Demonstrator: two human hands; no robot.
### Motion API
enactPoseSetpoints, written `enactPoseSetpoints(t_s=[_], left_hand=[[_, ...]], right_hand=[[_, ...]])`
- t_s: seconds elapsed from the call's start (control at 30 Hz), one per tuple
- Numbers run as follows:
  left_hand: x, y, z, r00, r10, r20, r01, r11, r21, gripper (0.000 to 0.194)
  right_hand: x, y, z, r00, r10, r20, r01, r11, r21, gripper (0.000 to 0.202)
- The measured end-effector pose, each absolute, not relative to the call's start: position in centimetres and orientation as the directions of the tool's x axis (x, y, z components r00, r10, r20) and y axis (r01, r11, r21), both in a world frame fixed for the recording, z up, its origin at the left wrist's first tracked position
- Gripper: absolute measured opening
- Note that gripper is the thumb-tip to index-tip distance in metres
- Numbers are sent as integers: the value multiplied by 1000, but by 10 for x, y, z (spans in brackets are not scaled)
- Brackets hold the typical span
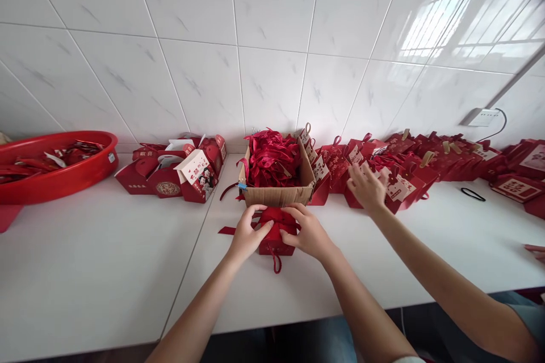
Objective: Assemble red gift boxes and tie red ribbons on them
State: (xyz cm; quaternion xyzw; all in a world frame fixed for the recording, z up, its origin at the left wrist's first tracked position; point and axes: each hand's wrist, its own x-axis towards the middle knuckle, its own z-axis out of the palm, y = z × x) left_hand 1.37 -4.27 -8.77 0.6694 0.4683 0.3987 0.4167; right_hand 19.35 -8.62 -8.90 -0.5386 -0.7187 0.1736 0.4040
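Gripping a small red box [273, 237].
Held between left hand [246, 233] and right hand [313, 232], probably to keep it steady.

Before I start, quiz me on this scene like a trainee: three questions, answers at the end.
1. True or false: the person's left hand and right hand are both on the small red box.
2. What is heaped in the cardboard box? a) metal spoons b) red ribbons c) green bottles
3. Fill in: the red basin stands toward the person's ____ side.

Key: 1 true; 2 b; 3 left.
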Motion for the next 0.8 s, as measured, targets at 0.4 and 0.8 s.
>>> enactPoseSetpoints(t_s=[0.4, 0.8], left_hand=[[10, -38, -93, 204, 978, 50, 308, -112, 945, 51], [4, -31, -81, 380, 925, -19, 303, -105, 947, 41]], right_hand=[[195, -95, -103, 74, 932, 355, 521, 268, -810, 47], [208, -94, -110, 35, 999, 7, 238, -2, -971, 50]])
